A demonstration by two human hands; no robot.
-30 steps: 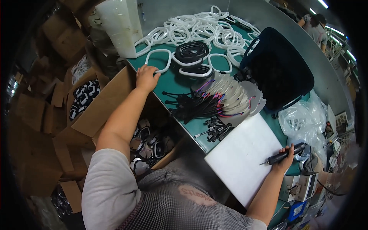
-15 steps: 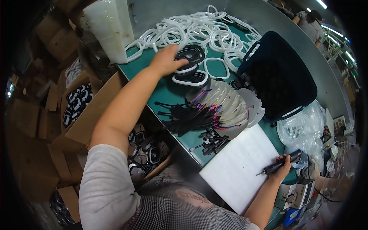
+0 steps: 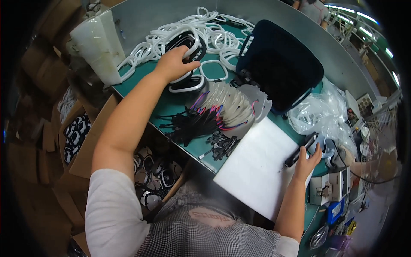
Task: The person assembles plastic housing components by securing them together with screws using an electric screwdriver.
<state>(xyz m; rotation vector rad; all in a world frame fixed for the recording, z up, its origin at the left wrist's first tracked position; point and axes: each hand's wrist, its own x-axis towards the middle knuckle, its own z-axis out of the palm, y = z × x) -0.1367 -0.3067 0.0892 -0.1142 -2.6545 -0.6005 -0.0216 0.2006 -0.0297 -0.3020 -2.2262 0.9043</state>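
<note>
At the far left of the bench, my left hand is closed on a black rounded frame with a white ring around it. Its fingers reach into the opening, partly hidden. Another black frame with a white rim lies just below. My right hand is open, thumb and finger spread, at the right edge of a white foam pad. A black electric screwdriver lies beside the thumb, its tip over the pad; whether they touch is unclear.
White rings pile along the back, left of a dark blue bin. Bundled black-ended cables lie mid-bench. Clear plastic bags and a small grey device are at right. Cardboard boxes with parts stand left.
My right hand has opened and let go of the screwdriver. My left hand now grips the black frame with a white ring round it. The whole view has shifted slightly.
</note>
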